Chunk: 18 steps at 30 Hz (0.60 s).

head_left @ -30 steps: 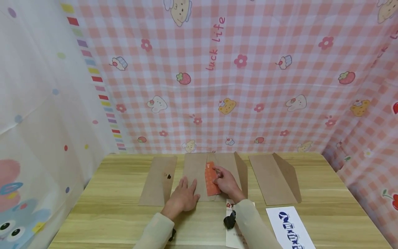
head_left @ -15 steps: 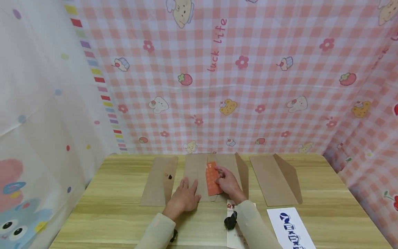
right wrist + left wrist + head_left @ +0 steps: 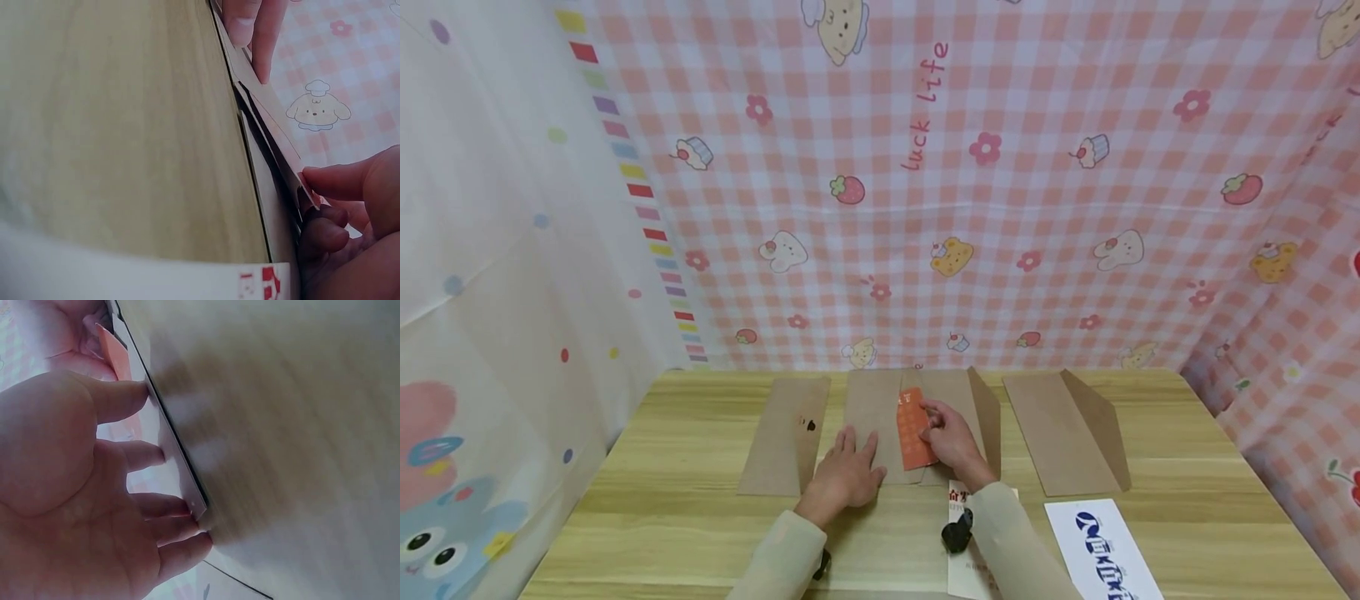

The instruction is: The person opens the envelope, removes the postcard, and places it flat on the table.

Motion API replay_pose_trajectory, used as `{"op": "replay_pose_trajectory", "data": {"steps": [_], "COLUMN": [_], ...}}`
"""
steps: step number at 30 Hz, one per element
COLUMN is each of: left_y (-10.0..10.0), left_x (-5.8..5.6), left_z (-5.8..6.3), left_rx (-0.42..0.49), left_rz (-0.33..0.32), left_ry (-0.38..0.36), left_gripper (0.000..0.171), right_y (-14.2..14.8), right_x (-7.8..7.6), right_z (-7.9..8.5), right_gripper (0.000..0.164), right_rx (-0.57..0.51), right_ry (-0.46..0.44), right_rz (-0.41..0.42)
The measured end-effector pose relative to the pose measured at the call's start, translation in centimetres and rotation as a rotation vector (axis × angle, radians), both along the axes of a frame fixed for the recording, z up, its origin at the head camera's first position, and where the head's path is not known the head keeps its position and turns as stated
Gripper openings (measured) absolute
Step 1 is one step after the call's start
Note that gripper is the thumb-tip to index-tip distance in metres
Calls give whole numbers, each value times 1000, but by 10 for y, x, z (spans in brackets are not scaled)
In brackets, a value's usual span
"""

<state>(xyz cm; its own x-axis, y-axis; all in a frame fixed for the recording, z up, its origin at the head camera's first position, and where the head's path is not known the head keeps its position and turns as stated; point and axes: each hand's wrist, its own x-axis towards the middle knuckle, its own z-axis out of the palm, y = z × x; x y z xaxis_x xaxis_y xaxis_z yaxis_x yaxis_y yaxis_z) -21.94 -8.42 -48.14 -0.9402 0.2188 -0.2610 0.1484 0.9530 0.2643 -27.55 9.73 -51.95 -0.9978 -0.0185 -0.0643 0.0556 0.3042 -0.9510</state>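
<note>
My right hand (image 3: 955, 442) pinches an orange card or paper packet (image 3: 913, 435) by its right side, between thumb and fingers. The packet lies over the middle of the brown kraft envelopes (image 3: 872, 408) at centre; whether this is one envelope or two overlapping cannot be told. In the right wrist view the pinched edge (image 3: 306, 194) is lifted off the brown paper under it. My left hand (image 3: 847, 477) rests with spread fingers on the lower left of the kraft paper. The left wrist view shows its fingertips (image 3: 140, 397) along the paper's near edge.
Another kraft envelope (image 3: 775, 433) with a small dark mark lies at left. At right lies one with its flap raised (image 3: 1060, 442). A white card with blue lettering (image 3: 1101, 546) and a cream card with red print (image 3: 958, 575) lie nearer me. A checked curtain (image 3: 880, 217) hangs behind.
The view shifts slightly. Both hands stay nearly in place, with the right hand still pinching the orange packet, which tilts only a little.
</note>
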Motion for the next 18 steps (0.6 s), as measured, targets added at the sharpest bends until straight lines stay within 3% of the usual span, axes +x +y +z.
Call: {"op": "replay_pose_trajectory", "data": {"steps": [18], "left_y": [1], "left_x": [1], "left_z": [-1], "left_rx": [-8], "left_rz": [5], "left_ry": [9], "left_gripper": [61], "right_y": [0], "right_x": [1], "right_z": [4], "right_gripper": [47], "right_rx": [93], "right_ry": [33], "right_rz": [13]}}
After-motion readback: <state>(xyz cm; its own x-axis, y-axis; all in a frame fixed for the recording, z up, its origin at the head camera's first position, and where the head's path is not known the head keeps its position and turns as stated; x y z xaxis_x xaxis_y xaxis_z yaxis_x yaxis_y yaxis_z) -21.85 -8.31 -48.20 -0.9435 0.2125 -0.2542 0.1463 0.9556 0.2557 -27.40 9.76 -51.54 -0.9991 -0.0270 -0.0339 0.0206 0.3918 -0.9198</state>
